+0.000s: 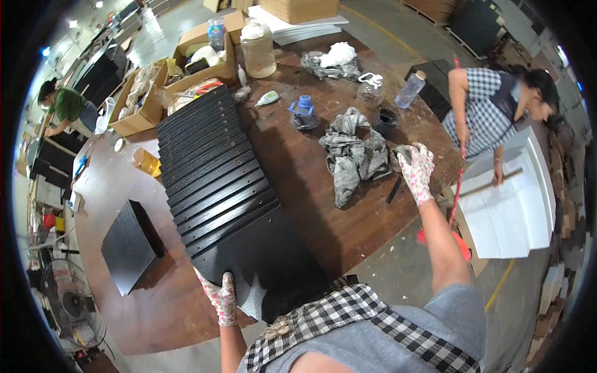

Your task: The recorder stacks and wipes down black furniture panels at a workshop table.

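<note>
Left hand (222, 297), gloved, fingers flat and spread, presses on the near edge of the black panel stack (214, 168) that I see fanned far-left across the brown table (329, 211). Right hand (415, 169), gloved, closes on a small grey cloth (400, 153), just right of the grey rag pile (353, 155).

Black slats (214, 168) lie on the brown table (323, 205), near grey rags (353, 155) (gloves (415, 171) white, pink-flowered).
</note>
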Demonstrator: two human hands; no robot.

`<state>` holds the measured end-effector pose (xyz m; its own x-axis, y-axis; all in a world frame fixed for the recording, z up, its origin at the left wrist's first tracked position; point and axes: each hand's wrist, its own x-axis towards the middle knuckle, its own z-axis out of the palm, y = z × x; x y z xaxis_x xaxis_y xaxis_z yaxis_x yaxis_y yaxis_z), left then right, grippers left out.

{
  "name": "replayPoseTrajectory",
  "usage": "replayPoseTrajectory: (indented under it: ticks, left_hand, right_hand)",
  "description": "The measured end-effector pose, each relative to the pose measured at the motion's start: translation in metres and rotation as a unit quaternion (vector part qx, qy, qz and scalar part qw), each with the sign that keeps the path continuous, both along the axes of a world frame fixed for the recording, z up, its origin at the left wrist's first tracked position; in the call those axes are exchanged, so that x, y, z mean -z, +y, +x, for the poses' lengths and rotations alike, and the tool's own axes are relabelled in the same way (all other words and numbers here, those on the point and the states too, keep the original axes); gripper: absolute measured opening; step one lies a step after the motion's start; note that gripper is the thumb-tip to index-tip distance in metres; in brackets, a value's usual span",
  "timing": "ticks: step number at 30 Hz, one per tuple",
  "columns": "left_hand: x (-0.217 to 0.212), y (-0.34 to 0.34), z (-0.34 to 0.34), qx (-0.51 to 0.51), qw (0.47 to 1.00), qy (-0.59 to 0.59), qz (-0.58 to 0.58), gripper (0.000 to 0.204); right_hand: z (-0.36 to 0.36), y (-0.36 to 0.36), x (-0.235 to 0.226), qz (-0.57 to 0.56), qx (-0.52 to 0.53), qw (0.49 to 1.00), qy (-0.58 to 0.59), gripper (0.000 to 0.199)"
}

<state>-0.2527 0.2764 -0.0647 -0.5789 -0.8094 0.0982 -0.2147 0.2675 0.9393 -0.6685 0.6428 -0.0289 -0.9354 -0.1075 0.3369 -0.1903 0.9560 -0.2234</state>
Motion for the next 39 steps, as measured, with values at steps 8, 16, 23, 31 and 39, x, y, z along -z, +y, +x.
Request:
replayPoseTrajectory:
  ticks: [8,16,23,31,39]
  left_hand:
    - [-0.004,0.01,-0.012,-0.005,0.999,-0.037,0.03,0.096]
    - [-0.009,-0.002,-0.005,0.071,0.996,0.016,0.049,0.101]
    - [-0.016,-0.003,-0.012,0.087,0.996,0.014,0.009,0.1]
    - [0.009,0.0,-0.016,0.124,0.991,0.02,0.039,0.085]
    - [-0.018,0.002,-0.021,0.106,0.993,0.05,-0.003,0.101]
  right_hand:
    - [0.019,-0.086,0.024,0.057,-0.254,0.965,-0.036,0.078]
    - [0.02,-0.107,-0.079,-0.465,-0.315,0.801,-0.208,0.032]
    - [0.141,-0.195,-0.133,-0.224,-0.501,0.821,-0.159,0.054]
    - [0.276,-0.337,-0.063,-0.023,-0.569,0.819,0.072,0.041]
    - [0.179,-0.247,-0.066,-0.012,-0.39,0.915,0.099,0.034]
